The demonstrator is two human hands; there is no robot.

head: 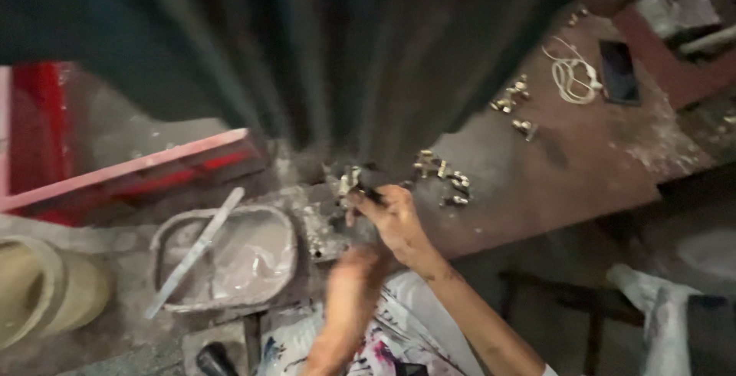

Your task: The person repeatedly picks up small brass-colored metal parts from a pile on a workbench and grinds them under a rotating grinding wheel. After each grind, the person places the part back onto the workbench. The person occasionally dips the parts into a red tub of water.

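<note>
Pinched in my right hand (395, 219) is a small brass fitting (351, 183), held at the fingertips against the dark metal sheet (345, 54) above. My left hand (349, 280) is blurred just below the grip, and I cannot tell whether it holds anything. More brass fittings (443, 170) lie just right of the grip. Left of it sits a grey tray of paste (230, 257) with a flat stick (195, 249) across it.

Two hands show: the right hand (392, 219) and the left hand (354, 265). One grey basin (230, 257) with one flat stick (195, 249). One phone (618, 71), one coiled white cord (571, 77). Small brass fittings (441, 170) lie in several clusters; too blurred to count.
</note>
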